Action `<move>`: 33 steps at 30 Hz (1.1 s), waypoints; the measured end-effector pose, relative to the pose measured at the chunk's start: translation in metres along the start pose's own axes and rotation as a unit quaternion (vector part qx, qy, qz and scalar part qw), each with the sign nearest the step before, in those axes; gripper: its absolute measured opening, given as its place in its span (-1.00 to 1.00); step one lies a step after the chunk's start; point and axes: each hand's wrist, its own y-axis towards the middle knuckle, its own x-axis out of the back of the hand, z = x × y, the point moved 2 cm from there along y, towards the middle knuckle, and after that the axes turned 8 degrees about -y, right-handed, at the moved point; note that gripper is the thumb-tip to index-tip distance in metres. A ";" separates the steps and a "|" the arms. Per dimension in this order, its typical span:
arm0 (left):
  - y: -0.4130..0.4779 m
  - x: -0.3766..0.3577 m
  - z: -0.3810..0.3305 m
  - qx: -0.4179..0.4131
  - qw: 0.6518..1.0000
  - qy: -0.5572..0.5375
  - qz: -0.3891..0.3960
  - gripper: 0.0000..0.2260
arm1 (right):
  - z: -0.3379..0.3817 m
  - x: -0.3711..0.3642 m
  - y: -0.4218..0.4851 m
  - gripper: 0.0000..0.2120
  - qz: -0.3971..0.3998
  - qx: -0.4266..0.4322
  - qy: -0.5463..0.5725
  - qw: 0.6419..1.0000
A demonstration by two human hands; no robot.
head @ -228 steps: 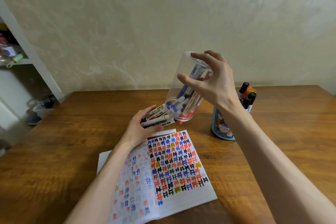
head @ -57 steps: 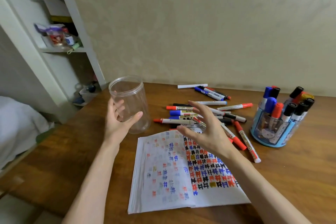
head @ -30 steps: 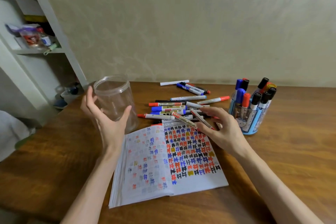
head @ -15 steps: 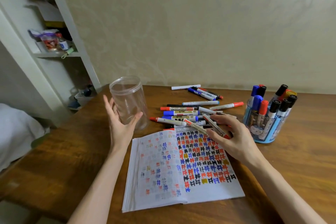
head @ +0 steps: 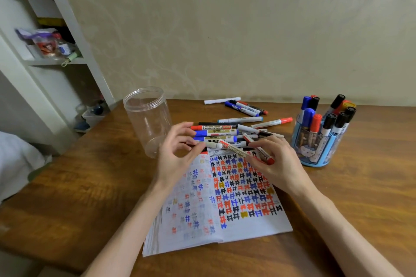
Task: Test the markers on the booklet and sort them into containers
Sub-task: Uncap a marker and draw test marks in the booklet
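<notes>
An open booklet [head: 227,213] covered in coloured test marks lies on the wooden table [head: 364,209]. Behind it is a loose pile of whiteboard markers [head: 216,131]. My right hand [head: 279,162] grips two red-capped markers [head: 234,149] slanted over the booklet's top edge. My left hand [head: 177,153] hovers at the pile's left end with fingers loosely curled, its thumb tip by a white marker lying there. An empty clear plastic jar [head: 146,119] stands upright just left of that hand. A blue marker holder [head: 315,153] stands at the right, full of capped markers.
A few more markers [head: 246,108] and a white stick [head: 221,100] lie near the wall. A white shelf unit [head: 56,60] with clutter stands off the table's left edge. White bedding [head: 13,164] shows at far left.
My left hand has let go of the jar and moved right to the marker pile. My right hand has lifted two markers from the pile, holding them over the booklet.
</notes>
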 end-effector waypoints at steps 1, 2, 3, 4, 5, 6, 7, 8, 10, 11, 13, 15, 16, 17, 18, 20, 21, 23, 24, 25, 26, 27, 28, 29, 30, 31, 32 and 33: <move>0.001 -0.004 0.001 0.013 0.999 0.006 0.036 -0.53 | 0.000 -0.001 0.000 -0.67 -0.003 0.006 -0.026 1.000; 0.002 -0.008 0.002 0.019 0.997 0.017 0.067 -0.52 | 0.001 -0.002 0.001 -0.68 -0.007 0.010 -0.049 0.999; 0.003 -0.012 0.003 0.023 0.995 0.029 0.092 -0.50 | 0.001 -0.003 0.002 -0.68 -0.011 0.013 -0.069 0.997; 0.004 -0.016 0.004 0.029 0.993 0.039 0.109 -0.49 | 0.002 -0.004 0.002 -0.68 -0.015 0.016 -0.090 0.996; 0.005 -0.019 0.006 0.037 0.991 0.047 0.119 -0.49 | 0.003 -0.006 0.002 -0.69 -0.020 0.019 -0.108 0.994; 0.004 -0.022 0.008 0.045 0.990 0.053 0.123 -0.50 | 0.004 -0.007 0.003 -0.69 -0.023 0.020 -0.122 0.992; 0.004 -0.025 0.010 0.052 0.989 0.058 0.125 -0.51 | 0.006 -0.009 0.003 -0.68 -0.025 0.019 -0.130 0.991; 0.003 -0.027 0.012 0.057 0.988 0.062 0.127 -0.52 | 0.006 -0.010 0.003 -0.68 -0.026 0.017 -0.135 0.990; 0.001 -0.030 0.013 0.061 0.986 0.067 0.137 -0.54 | 0.008 -0.013 0.003 -0.67 -0.029 0.017 -0.140 0.990; 0.000 -0.032 0.013 0.062 0.985 0.068 0.146 -0.54 | 0.009 -0.013 0.003 -0.67 -0.028 0.015 -0.140 0.990; 0.001 -0.033 0.012 0.066 0.981 0.077 0.165 -0.54 | 0.010 -0.015 0.004 -0.68 -0.016 0.005 -0.133 0.991; 0.003 -0.034 0.010 0.074 0.980 0.084 0.165 -0.56 | 0.010 -0.016 0.003 -0.69 -0.007 0.001 -0.129 0.992; 0.003 -0.035 0.009 0.077 0.981 0.083 0.157 -0.58 | 0.011 -0.016 0.003 -0.70 -0.003 -0.001 -0.128 0.992; 0.002 -0.036 0.008 0.079 0.983 0.080 0.144 -0.61 | 0.012 -0.016 0.002 -0.72 -0.002 -0.005 -0.124 0.992; 0.001 -0.038 0.007 0.079 0.986 0.073 0.130 -0.65 | 0.014 -0.014 0.002 -0.73 -0.004 -0.012 -0.116 0.993; -0.002 -0.039 0.005 0.078 0.989 0.060 0.110 -0.74 | 0.017 -0.010 0.000 -0.77 -0.004 -0.044 -0.053 0.998; -0.003 -0.039 0.003 0.077 0.989 0.056 0.113 -0.78 | 0.018 -0.008 0.000 -0.78 0.005 -0.065 0.013 0.998; -0.007 -0.041 -0.001 0.081 0.984 0.054 0.151 -0.80 | 0.024 -0.005 0.000 -0.78 0.029 -0.091 0.160 0.982; -0.009 -0.042 -0.004 0.088 0.979 0.056 0.176 -0.77 | 0.028 -0.005 -0.001 -0.78 0.037 -0.094 0.211 0.972; -0.012 -0.044 -0.006 0.094 0.974 0.061 0.196 -0.73 | 0.031 -0.004 -0.001 -0.78 0.042 -0.096 0.245 0.964; -0.014 -0.047 -0.009 0.093 0.971 0.066 0.209 -0.70 | 0.033 -0.005 -0.002 -0.78 0.048 -0.102 0.271 0.956; -0.017 -0.049 -0.011 0.085 0.970 0.070 0.216 -0.70 | 0.035 -0.006 -0.003 -0.78 0.056 -0.111 0.290 0.949; -0.019 -0.051 -0.012 0.073 0.970 0.075 0.217 -0.73 | 0.037 -0.006 -0.004 -0.77 0.065 -0.118 0.302 0.944; -0.020 -0.052 -0.012 0.060 0.971 0.084 0.215 -0.78 | 0.037 -0.007 -0.004 -0.76 0.074 -0.122 0.309 0.940; -0.022 -0.052 -0.012 0.049 0.971 0.095 0.214 -0.81 | 0.039 -0.007 -0.005 -0.76 0.082 -0.124 0.317 0.937; -0.023 -0.051 -0.011 0.040 0.970 0.109 0.216 -0.83 | 0.040 -0.007 -0.005 -0.75 0.085 -0.124 0.325 0.934; -0.025 -0.050 -0.010 0.033 0.967 0.121 0.220 -0.83 | 0.041 -0.006 -0.006 -0.76 0.081 -0.122 0.331 0.932; -0.026 -0.050 -0.009 0.028 0.964 0.134 0.226 -0.83 | 0.042 -0.004 -0.007 -0.76 0.070 -0.116 0.331 0.934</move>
